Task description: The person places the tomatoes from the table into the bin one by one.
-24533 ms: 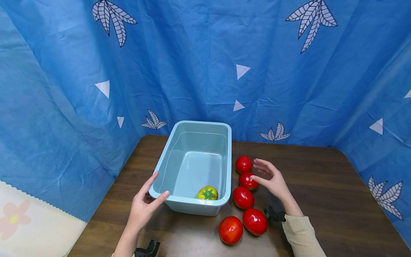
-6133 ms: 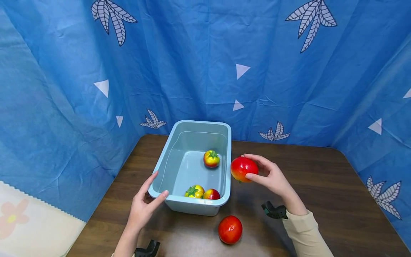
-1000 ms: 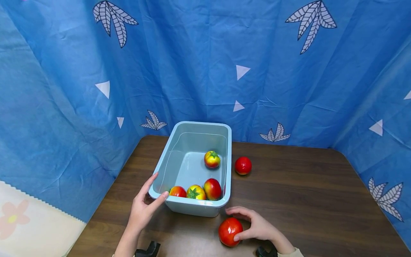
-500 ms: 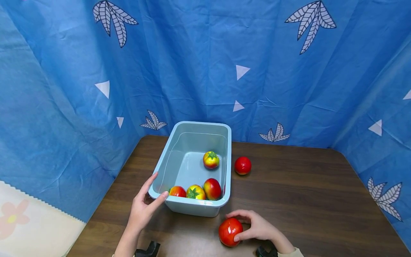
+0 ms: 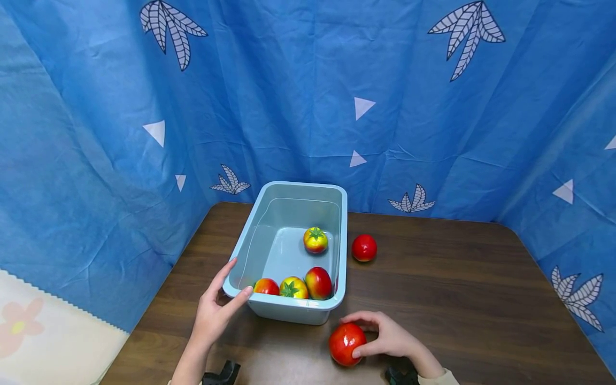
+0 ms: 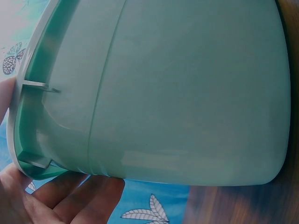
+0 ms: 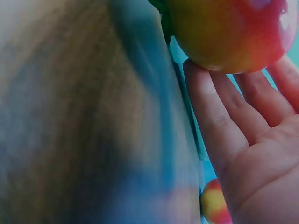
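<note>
My left hand [image 5: 213,313] grips the near left corner of a light blue plastic bin [image 5: 299,302], thumb over the front rim and fingers along the side. In the left wrist view the fingers [image 6: 96,198] curl in against the bin wall [image 6: 187,93]. My right hand [image 5: 385,337] holds a shiny red tomato [image 5: 345,342] just in front of the bin, thumb on its near side. The right wrist view shows this tomato [image 7: 229,32] red and yellow with a green calyx, fingers [image 7: 212,102] behind it. Inside the bin lie several red-yellow tomatoes [image 5: 318,283], one farther back [image 5: 315,240].
One more red tomato [image 5: 364,248] sits on the dark wooden table [image 5: 457,278], right of the bin. A blue curtain [image 5: 308,107] with leaf prints hangs behind and at both sides. A cream cloth [image 5: 53,331] lies at the lower left.
Over the earlier frames, several tomatoes went from the table into the bin. In the last half second, the right hand and its tomato shifted slightly up and right. The left hand stays put.
</note>
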